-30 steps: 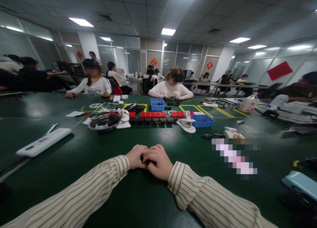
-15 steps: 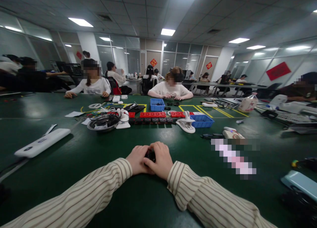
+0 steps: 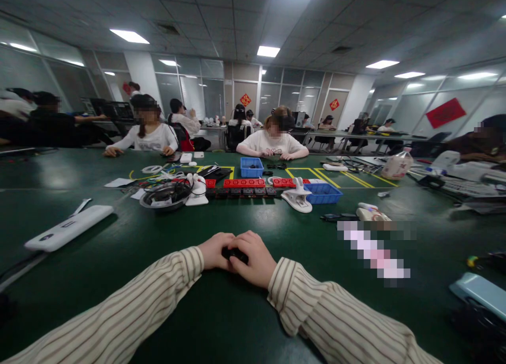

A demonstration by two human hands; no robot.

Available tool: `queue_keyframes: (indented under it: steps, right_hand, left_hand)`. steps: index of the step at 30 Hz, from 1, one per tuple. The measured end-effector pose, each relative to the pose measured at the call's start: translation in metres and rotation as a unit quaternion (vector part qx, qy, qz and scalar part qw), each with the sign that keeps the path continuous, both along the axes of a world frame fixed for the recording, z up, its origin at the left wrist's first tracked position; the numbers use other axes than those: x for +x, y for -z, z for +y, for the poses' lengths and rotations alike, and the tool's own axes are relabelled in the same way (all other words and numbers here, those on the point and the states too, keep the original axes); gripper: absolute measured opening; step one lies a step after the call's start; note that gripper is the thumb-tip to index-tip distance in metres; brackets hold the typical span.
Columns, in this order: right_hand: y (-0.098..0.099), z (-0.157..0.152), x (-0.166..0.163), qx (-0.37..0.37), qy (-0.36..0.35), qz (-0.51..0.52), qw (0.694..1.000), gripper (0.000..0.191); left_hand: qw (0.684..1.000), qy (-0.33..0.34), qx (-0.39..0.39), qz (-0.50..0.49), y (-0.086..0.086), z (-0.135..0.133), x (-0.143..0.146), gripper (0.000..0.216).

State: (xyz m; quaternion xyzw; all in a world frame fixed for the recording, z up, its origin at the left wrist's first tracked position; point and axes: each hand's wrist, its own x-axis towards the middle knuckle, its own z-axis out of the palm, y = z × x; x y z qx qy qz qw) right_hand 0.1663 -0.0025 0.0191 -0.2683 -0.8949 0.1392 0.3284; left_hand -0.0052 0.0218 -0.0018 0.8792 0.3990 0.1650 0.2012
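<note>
Toward the near edge of the green table (image 3: 213,322): a small black object (image 3: 238,255) sits midway between the left and right edges, enclosed by the left hand (image 3: 216,250) and the right hand (image 3: 255,258); most of its shape is hidden.
Left hand: grasping the black object from its side, fingers bent and partly covered by the other hand.
Right hand: grasping it too, fingers arched over the top, thumb along the near side.
Changed since half a second ago: the left hand sits slightly further toward the left edge, the right knuckles are lower, and the black object shows as a wide, flat strip rather than a rounder shape.
Unchanged on the table: the white device (image 3: 69,228) by the left edge, the light-blue object (image 3: 482,295) at the near right corner, and, beyond the hands toward the far edge, the bowl (image 3: 148,203), the red sockets (image 3: 244,183), the white clip (image 3: 296,200) and the blue tray (image 3: 323,193) beside it.
</note>
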Motion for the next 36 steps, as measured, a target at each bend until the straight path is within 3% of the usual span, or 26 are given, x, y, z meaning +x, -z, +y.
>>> queue_keyframes:
  steps: [4,7,12,16,19,22,26,32,36]
  right_hand:
    - [0.001,0.0,0.001,0.017,-0.071,0.023,0.997,0.026]
    - [0.0,-0.002,0.002,0.028,-0.083,0.026,0.996,0.026]
    - [-0.001,-0.004,0.001,0.021,0.03,-0.011,0.999,0.035]
    - [0.001,-0.005,-0.002,0.016,0.124,-0.041,0.991,0.035]
    - [0.004,-0.004,-0.004,0.014,0.162,-0.044,0.986,0.033]
    - [0.006,-0.002,-0.004,0.009,0.176,-0.036,0.984,0.026]
    - [0.004,0.0,-0.001,0.003,0.11,-0.02,0.994,0.021]
    - [0.0,0.0,0.001,0.01,-0.04,0.045,0.998,0.023]
    - [0.001,0.001,0.0,0.002,-0.083,0.074,0.994,0.018]
  left_hand:
    - [0.999,0.012,-0.03,-0.027,-0.001,0.003,-0.004,0.024]
    - [0.996,-0.001,-0.063,-0.056,-0.002,0.001,-0.004,0.031]
    - [0.996,-0.021,-0.03,-0.076,-0.007,-0.01,0.007,0.061]
    - [0.993,-0.109,0.042,-0.002,-0.007,-0.02,0.022,0.047]
    - [0.988,-0.139,0.063,0.033,-0.008,-0.023,0.028,0.031]
    - [0.987,-0.148,0.055,0.031,-0.007,-0.021,0.027,0.029]
    - [0.993,-0.112,0.026,0.002,-0.003,-0.013,0.017,0.034]
    - [0.999,-0.03,-0.035,-0.018,-0.004,-0.002,0.003,0.024]
    - [0.998,-0.014,-0.056,-0.022,-0.005,0.0,0.0,0.023]
